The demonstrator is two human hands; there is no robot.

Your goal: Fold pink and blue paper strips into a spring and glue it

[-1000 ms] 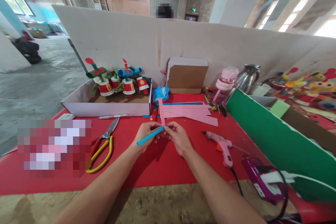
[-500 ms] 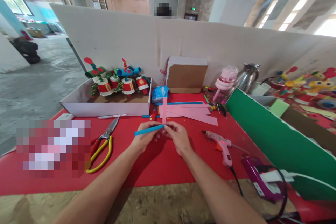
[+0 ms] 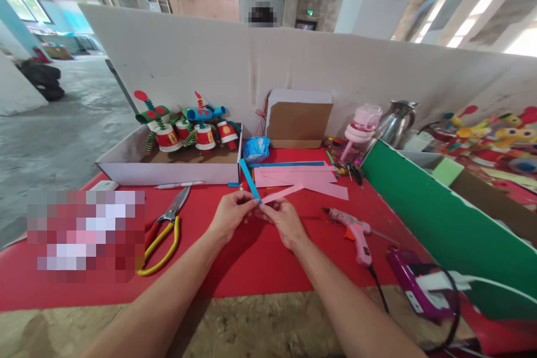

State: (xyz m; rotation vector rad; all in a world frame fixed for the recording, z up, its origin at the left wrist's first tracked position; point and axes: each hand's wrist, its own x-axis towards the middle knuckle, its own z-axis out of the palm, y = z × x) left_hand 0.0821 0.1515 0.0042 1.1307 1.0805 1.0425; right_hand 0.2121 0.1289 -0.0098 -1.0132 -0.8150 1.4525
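The blue strip (image 3: 250,179) has swung round. A moment ago it pointed down to the left, across the left hand (image 3: 230,215), and now it points up and a bit left, away from the person. The pink strip (image 3: 283,194) stood straight up before, and now it leans out to the right, over the right hand (image 3: 288,220). The two strips meet at a corner between the fingertips. I think this means one strip is being folded over the other, and the fold is not yet pressed all the way down.

Both hands are nearly closed. The left hand pinches the strips at the corner with its thumb and fingers, and the right hand pinches them there too, just beside it. The fingers underneath are hard to see. The strips are held up over the red counter (image 3: 247,274), in front of the flat pink papers (image 3: 279,177). The glue gun (image 3: 356,234) lies to the right and the scissors (image 3: 170,215) lie to the left, and no hand touches them
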